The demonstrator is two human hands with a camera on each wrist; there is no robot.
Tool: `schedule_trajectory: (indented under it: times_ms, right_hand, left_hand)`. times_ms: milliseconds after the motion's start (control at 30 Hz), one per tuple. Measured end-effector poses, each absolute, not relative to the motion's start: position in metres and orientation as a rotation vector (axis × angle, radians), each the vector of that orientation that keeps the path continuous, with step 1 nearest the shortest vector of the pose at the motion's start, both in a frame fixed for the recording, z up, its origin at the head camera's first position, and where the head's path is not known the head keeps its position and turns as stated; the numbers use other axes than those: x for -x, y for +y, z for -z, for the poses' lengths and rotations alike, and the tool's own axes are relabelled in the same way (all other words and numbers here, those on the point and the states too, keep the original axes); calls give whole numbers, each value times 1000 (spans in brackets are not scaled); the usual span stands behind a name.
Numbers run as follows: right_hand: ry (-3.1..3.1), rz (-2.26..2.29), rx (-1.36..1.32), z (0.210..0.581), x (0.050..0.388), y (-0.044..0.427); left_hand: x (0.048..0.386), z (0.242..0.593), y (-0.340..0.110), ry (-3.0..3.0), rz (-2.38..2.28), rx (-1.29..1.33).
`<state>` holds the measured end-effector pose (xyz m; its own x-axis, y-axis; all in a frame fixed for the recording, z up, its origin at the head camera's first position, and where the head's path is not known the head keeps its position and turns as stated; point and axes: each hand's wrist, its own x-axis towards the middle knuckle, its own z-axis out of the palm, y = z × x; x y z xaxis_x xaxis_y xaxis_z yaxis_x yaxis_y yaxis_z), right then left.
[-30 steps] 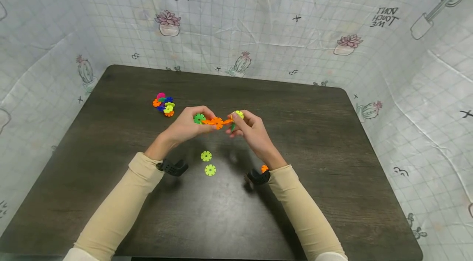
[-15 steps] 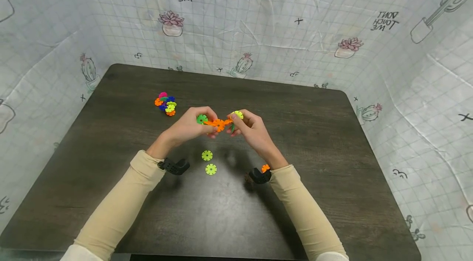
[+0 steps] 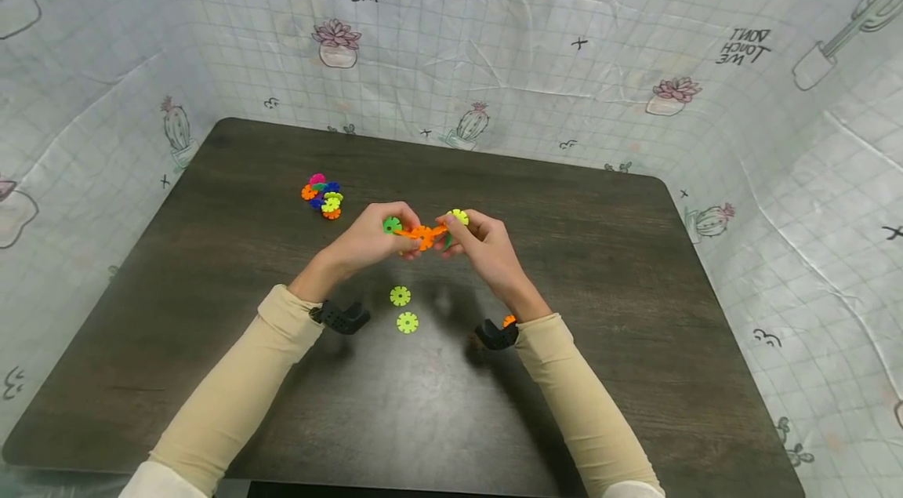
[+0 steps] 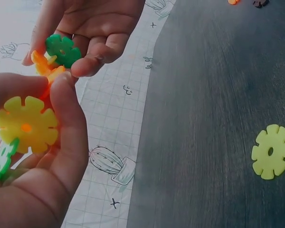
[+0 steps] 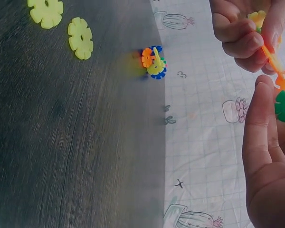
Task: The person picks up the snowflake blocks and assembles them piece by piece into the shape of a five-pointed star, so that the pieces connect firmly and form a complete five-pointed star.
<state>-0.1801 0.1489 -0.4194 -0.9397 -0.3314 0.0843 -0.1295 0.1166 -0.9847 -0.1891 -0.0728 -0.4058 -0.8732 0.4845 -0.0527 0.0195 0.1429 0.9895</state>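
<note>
Linked notched discs held between two hands

An orange disc [image 3: 425, 234] lies at the centre of a linked cluster, raised above the table [image 3: 600, 263]. The left hand [image 3: 374, 239] pinches it between thumb and finger; the right hand [image 3: 492, 251] pinches the cluster's other end, at a yellow disc [image 3: 459, 216]. Compared with a second ago, both grips persist and the gap between hands seems slightly narrower, suggesting fine adjustment. Nearer the body lie two lime discs [image 3: 404, 296]; a mixed pile [image 3: 331, 205] lies beyond the left hand
</note>
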Motion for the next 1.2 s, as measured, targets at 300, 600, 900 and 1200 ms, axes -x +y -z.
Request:
schedule_trajectory:
  times_ms: [300,600,900,1200]
  right_hand:
    - [2204,1946,446,421,183,145]
    - [2195,1910,535,418,183,148]
    - [2318,1874,598,417,181,150]
    - [2315,1862,577,418,181,148]
  left_hand:
    - [189,407,-73,2111,-1761,-441]
    - [187,409,-74,2164,-1803,-504]
    - [185,407,-75,2282,-1771,-633]
    - [184,407,-77,2244,-1770,-620]
